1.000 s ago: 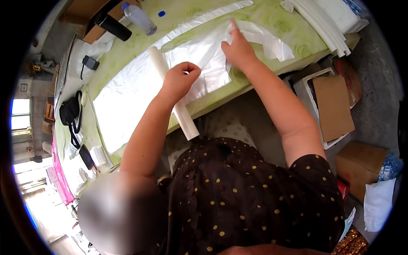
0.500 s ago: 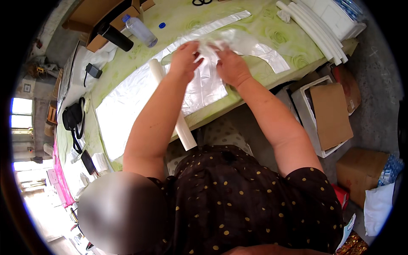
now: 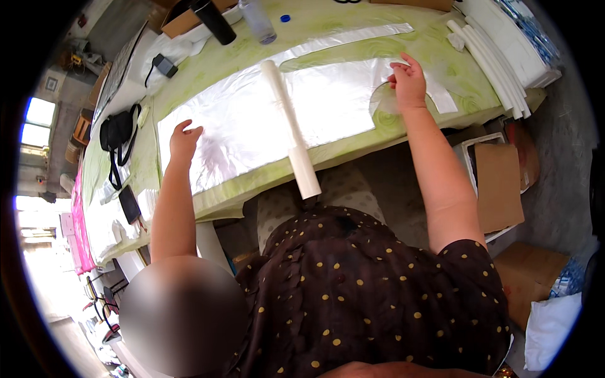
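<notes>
The left hand (image 3: 183, 148) is loosely half-open, holding nothing visible, above the sheet (image 3: 230, 126); whether the right hand (image 3: 409, 89), part-curled, grips film (image 3: 383, 101) I cannot tell. The roll (image 3: 291, 129) lies across the sheet on the table (image 3: 201, 79).

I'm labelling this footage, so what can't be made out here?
Head view: top of the clear bottle, cut off by the upper edge.
Head view: strip of sheet hidden by the white roll.
Head view: whether the left hand touches the sheet, too small to tell.
</notes>
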Motion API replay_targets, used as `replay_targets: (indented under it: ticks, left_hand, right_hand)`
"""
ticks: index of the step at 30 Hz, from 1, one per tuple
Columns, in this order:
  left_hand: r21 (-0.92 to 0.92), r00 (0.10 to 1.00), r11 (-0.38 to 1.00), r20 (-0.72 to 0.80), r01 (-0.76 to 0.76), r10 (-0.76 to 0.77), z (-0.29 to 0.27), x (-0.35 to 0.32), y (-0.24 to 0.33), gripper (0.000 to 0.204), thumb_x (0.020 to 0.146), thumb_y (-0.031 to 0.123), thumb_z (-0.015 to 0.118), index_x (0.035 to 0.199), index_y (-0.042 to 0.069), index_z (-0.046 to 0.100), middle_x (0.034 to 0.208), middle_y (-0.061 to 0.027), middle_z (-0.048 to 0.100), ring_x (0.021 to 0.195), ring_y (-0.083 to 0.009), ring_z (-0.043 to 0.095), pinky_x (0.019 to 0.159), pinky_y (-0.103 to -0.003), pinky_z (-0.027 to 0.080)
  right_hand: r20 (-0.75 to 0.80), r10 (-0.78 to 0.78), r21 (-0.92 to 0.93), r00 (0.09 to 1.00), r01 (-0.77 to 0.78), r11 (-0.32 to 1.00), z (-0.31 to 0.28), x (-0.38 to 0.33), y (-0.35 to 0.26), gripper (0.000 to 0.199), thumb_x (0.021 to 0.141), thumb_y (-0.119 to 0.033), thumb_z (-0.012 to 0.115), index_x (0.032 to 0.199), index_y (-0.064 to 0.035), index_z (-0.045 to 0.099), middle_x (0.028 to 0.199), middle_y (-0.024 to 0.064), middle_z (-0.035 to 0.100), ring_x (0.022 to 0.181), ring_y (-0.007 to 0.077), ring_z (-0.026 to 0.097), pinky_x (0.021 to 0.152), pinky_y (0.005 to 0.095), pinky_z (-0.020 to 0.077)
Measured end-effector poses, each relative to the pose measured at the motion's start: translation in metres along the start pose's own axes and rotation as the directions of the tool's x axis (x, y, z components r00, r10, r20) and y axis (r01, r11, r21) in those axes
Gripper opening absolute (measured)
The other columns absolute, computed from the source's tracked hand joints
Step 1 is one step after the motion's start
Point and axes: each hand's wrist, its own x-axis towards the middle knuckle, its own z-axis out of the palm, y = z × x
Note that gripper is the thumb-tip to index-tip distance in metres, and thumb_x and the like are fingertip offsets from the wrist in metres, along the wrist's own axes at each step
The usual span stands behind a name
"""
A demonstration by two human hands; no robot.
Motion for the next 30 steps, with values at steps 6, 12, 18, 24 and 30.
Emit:
replay_targets:
  ticks: [6,12,18,24,30]
  left_hand:
    - [-0.194,0.928,0.915,-0.191,-0.354,0.319,0.066,-0.022,0.024,0.041,0.086,0.017,0.071,0.124,0.007,0.063,0.122,-0.0127,0.064,0.097,-0.0222,0.065,0.081,-0.032,0.052]
    - [0.008,0.722,0.724,0.083,-0.690,0.687,0.119,-0.103,0.068,0.043,0.087,0.025,0.068,0.127,0.009,0.063,0.134,-0.0125,0.058,0.123,-0.0295,0.054,0.104,-0.044,0.043]
    - [0.199,0.725,0.698,0.220,-0.688,0.653,0.102,-0.109,0.078,0.045,0.085,0.031,0.066,0.126,0.011,0.065,0.140,-0.0084,0.055,0.136,-0.0299,0.042,0.111,-0.048,0.034]
    - [-0.023,0.495,0.496,0.044,-0.868,0.868,0.066,-0.103,0.106,0.032,0.088,0.023,0.065,0.118,0.012,0.069,0.134,-0.0102,0.060,0.128,-0.0338,0.052,0.108,-0.045,0.039]
    - [0.014,0.548,0.548,0.036,-0.836,0.836,0.085,-0.085,0.097,0.022,0.089,0.024,0.070,0.105,0.010,0.071,0.136,-0.0146,0.060,0.132,-0.0426,0.047,0.109,-0.049,0.039]
  right_hand:
    - [0.150,-0.292,-0.291,0.945,0.324,0.900,-0.001,-0.061,0.010,0.029,0.095,-0.002,0.056,0.124,-0.0047,0.060,0.106,0.0070,0.068,0.083,0.0129,0.061,0.074,0.0249,0.0508]
    - [0.603,-0.336,-0.276,0.723,0.585,0.763,0.075,-0.170,-0.004,0.029,0.089,-0.004,0.063,0.117,-0.0038,0.065,0.121,0.0112,0.065,0.118,0.0246,0.059,0.103,0.0354,0.0452]
    - [0.830,-0.308,-0.175,0.465,0.741,0.649,0.117,-0.186,-0.013,0.036,0.083,-0.011,0.068,0.118,-0.0072,0.065,0.125,0.0095,0.065,0.127,0.0345,0.052,0.111,0.0443,0.0397]
    - [0.808,-0.404,-0.118,0.428,0.790,0.601,0.127,-0.192,-0.017,0.027,0.081,-0.010,0.067,0.108,-0.0069,0.066,0.114,0.0128,0.066,0.117,0.0355,0.056,0.104,0.0454,0.0428]
    - [0.686,-0.458,-0.335,0.565,0.804,0.491,0.122,-0.176,-0.019,0.024,0.079,-0.008,0.067,0.103,-0.0062,0.067,0.114,0.0148,0.063,0.112,0.0352,0.055,0.101,0.0448,0.0437]
